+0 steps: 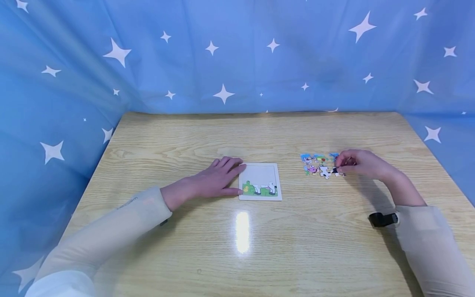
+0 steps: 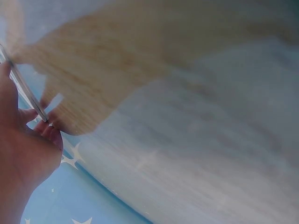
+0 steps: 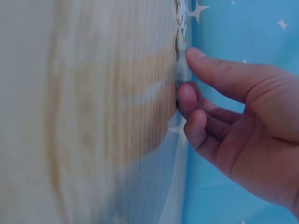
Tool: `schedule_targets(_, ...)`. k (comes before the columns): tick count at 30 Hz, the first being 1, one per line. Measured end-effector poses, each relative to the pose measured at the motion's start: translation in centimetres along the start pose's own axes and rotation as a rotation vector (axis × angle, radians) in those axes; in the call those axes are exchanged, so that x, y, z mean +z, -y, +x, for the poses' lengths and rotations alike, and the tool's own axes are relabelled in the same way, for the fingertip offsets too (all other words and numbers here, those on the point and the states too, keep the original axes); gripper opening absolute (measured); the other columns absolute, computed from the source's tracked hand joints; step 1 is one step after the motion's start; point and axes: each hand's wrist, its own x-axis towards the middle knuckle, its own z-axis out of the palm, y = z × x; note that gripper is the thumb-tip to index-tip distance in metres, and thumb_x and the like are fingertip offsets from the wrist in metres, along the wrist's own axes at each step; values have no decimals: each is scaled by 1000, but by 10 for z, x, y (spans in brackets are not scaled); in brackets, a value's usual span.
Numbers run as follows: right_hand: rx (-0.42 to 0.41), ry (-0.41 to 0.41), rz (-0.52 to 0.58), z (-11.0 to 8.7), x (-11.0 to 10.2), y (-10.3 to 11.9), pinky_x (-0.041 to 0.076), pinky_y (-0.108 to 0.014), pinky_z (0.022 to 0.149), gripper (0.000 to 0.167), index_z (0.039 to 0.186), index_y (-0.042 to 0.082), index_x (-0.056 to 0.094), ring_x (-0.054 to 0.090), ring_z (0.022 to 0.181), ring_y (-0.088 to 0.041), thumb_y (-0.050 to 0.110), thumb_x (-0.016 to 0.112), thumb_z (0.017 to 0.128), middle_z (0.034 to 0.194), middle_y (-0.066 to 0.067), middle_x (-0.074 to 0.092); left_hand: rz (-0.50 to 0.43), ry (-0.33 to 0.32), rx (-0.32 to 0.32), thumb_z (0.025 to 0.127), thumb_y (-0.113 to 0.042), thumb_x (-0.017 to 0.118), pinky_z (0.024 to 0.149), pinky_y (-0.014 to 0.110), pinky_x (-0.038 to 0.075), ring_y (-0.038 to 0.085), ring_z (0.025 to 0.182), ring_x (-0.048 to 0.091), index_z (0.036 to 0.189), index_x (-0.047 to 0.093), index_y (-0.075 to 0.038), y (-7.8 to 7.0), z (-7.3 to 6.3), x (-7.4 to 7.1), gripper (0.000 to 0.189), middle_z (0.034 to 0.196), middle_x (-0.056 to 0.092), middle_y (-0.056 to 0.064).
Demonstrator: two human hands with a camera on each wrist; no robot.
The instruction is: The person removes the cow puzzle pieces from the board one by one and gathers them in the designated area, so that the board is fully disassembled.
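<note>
A square puzzle tray (image 1: 259, 172) lies flat on the wooden table, with a strip of fitted pieces showing green grass and white legs along its near side. My left hand (image 1: 220, 179) rests at the tray's left edge, thumb and fingers spread and touching its two left corners. Several loose puzzle pieces (image 1: 312, 169) lie in a cluster to the right of the tray. My right hand (image 1: 361, 164) is at the right end of this cluster, with its thumb and bent fingers right at a black-and-white piece (image 1: 335, 170). I cannot tell whether it pinches that piece.
The wooden table (image 1: 193, 136) extends around the tray and pieces. A blue curtain (image 1: 245, 57) with white stars hangs behind its far edge and along the left side. A dark strap (image 1: 383, 219) sits at the right sleeve's cuff.
</note>
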Motion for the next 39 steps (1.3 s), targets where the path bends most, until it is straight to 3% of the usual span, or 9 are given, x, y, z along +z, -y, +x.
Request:
schedule_targets(7,2,4,0,-1,3,6,48,-28,70,7,106,0,71,55,79,-10,-5,73,103,97,0,68,-6,11,-7,114,-49,58,127,64,25,41,161,24,174,26,-1,1,1,1,83,176,26,23)
schedule_targets(15,-42,2,7,-3,12,16,50,-27,69,9,110,-1,73,59,80,-8,-7,72,103,95,-1,69,-16,25,-8,114,-49,58,128,65,23,42,162,23,174,25,-1,0,3,2,84,177,26,23)
schedule_targets(20,-66,20,-6,3,16,28,51,-27,72,9,110,2,73,61,82,-9,-4,72,104,94,1,70,14,15,-26,114,-49,59,127,63,26,41,161,25,174,27,-1,0,1,1,83,176,27,22)
schedule_targets(28,-197,24,5,10,24,46,52,-27,72,10,107,3,74,60,79,-7,-6,74,101,94,6,72,9,9,-28,114,-48,60,126,62,26,41,161,26,174,27,-1,-4,0,-3,83,176,28,22)
schedule_targets(39,-240,70,11,29,39,75,52,-28,75,8,106,6,76,58,80,-8,-2,76,102,95,6,72,0,17,-24,114,-48,59,128,64,24,42,162,24,174,25,-1,-3,0,-2,83,177,26,23)
